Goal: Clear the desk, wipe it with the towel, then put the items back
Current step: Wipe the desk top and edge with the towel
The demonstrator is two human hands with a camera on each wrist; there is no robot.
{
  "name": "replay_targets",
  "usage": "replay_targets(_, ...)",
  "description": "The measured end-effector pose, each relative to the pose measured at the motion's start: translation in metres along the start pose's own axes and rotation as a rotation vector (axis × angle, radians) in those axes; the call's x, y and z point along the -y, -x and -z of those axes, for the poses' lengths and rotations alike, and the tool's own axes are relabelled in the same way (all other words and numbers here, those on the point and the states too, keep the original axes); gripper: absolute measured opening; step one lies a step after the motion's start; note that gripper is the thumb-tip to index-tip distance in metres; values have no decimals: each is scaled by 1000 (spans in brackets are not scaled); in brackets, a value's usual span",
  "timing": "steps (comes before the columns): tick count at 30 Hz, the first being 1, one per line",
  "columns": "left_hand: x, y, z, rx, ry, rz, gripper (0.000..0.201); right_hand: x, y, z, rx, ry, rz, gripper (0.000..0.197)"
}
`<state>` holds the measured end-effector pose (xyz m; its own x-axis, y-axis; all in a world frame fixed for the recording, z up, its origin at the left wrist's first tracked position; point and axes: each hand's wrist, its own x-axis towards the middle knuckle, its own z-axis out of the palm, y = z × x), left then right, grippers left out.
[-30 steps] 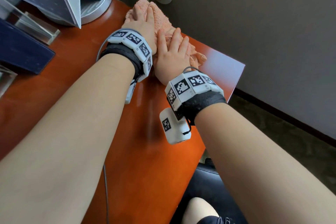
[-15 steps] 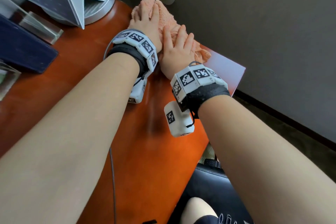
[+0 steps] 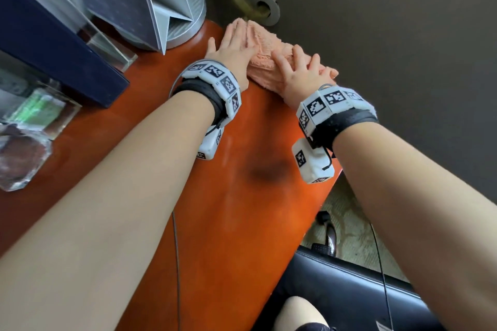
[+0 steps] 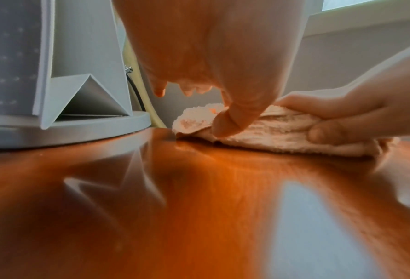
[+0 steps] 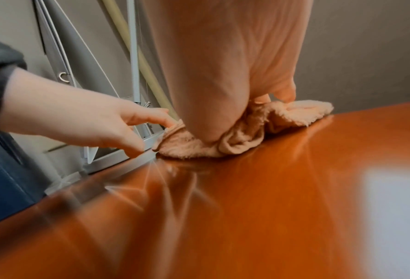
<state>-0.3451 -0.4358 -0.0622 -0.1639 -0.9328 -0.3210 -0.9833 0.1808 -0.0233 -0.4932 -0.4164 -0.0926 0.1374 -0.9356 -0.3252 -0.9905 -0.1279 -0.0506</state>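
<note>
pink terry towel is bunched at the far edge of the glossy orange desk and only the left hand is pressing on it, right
Not quite. Both hands press on the pink terry towel: the left hand at its left end and the right hand at its right end, as the head view shows. The rest holds: it lies bunched at the far edge of the glossy orange desk.

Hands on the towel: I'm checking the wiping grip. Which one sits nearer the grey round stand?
The left hand. It presses the towel at the end beside the grey round stand; the right hand presses the end toward the desk corner.
</note>
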Motion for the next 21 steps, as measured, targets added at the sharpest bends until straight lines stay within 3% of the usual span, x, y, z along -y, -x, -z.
replay_targets(5,0,-17,9,19,14,-13,54,-16,-7,10,-28,-17,32,74)
replay_targets(9,-8,-25,8,-6,67,-58,45,-29,-9,17,-88,9,64,67)
replay_targets(14,-30,-26,10,-12,83,-139,52,-58,-6,16,-134,47,-7,59)
replay_targets(21,-59,-21,16,12,50,-204,41,-86,12,11,-171,83,1,53)
